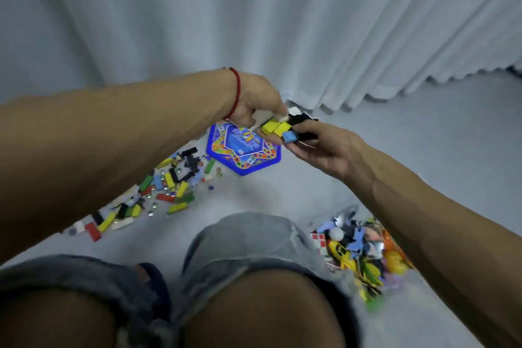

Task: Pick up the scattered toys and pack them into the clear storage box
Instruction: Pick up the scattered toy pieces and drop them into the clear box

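Two bare knees (254, 311) in gray denim shorts (248, 237) fill the bottom of the frame, closest of all. Behind everything hangs a big white curtain (254, 14), covering the whole top half, and its folds reach down to the pale gray floor (437, 133). Both arms stretch out from the left and right sides and meet in the middle of the frame. On the left wrist sits a thin red string (236, 90). Curled fingers of the left hand (254, 102) hold a bunch of blocks: two yellow blocks (275, 126) stick out, and something white shows under the fingers. Right beside it, the right hand (319, 147) lies palm up, fingers bent a little, and pinches a small blue block (289, 137) with black pieces beside it. So the two hands are together, touching the same bunch. Below the hands, on the floor, lies a blue six-sided game board (244, 157); the hands cover its top edge. At the left middle, partly hidden by the left arm, colored blocks (158, 192) are scattered in a long strip, red, yellow, green, black and white. At the lower right a heap of toys (364, 251) sits by the right arm, with a yellow toy car (340, 253) in it. It is too blurry to tell if the heap sits inside a clear box.
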The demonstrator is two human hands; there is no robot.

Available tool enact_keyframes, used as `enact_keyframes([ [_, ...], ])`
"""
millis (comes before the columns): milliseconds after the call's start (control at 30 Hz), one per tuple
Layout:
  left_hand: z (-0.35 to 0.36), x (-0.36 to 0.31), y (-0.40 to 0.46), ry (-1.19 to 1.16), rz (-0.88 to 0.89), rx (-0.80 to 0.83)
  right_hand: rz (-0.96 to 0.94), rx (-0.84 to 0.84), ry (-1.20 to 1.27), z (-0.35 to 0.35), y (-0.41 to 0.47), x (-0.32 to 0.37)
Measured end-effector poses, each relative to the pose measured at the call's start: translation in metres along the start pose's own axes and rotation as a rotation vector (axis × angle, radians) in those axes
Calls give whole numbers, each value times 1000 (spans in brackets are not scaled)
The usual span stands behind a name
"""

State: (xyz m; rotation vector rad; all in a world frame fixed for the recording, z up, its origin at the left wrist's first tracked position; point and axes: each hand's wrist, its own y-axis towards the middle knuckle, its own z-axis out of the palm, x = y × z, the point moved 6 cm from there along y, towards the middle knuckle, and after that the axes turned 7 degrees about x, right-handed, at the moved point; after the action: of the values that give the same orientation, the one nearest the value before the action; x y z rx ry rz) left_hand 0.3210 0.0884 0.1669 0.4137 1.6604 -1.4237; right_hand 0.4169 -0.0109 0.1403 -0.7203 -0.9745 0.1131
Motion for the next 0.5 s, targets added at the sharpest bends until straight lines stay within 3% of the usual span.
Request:
enact_keyframes([
  [133, 142, -55, 12, 133, -62, 302, -88, -139, 337, -109, -98, 13],
  [267, 216, -69, 16, 269, -98, 308, -156, -370, 427, -193, -166, -11],
  [367, 216, -56, 11, 369, -85, 280, -124, -499, 295, -228, -182, -36],
  [500, 135, -20, -12, 420, -84, 67, -107, -561, 183, -228, -170, -48],
])
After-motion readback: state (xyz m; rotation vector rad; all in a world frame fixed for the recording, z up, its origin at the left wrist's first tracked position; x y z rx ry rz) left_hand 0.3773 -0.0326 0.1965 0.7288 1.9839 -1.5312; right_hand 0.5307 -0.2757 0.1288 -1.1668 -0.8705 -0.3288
